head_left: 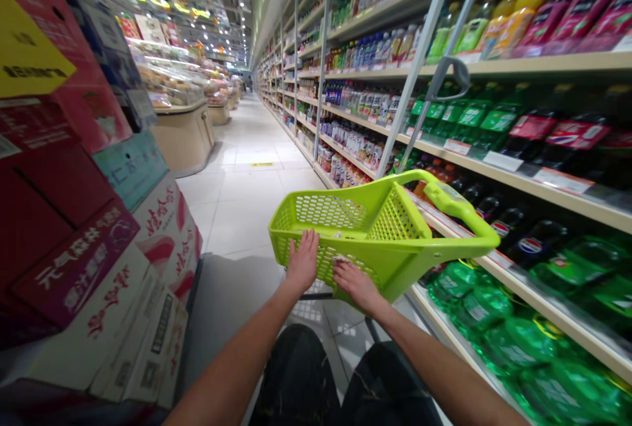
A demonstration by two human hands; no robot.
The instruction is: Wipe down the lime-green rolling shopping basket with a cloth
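Note:
A lime-green shopping cart (405, 265) with perforated walls stands in front of my knees, its handle toward the right. My left hand (303, 265) lies against the near side wall by the rim, fingers stretched out and holding nothing. Lower on the same wall, my right hand (358, 286) has its fingers bent over a small crumpled whitish cloth (340, 259), pressed to the plastic. Part of that cloth is hidden under the fingers. A small pale bit shows at the cart's rim between the hands; I cannot tell what it is.
Shelves (543, 199) of drink bottles run along the right, close to the cart handle. Large green bottles (494, 307) fill the bottom shelf. Stacked cartons (64, 215) stand on the left. A tiled aisle (241, 195) leads ahead past food display counters (182, 133).

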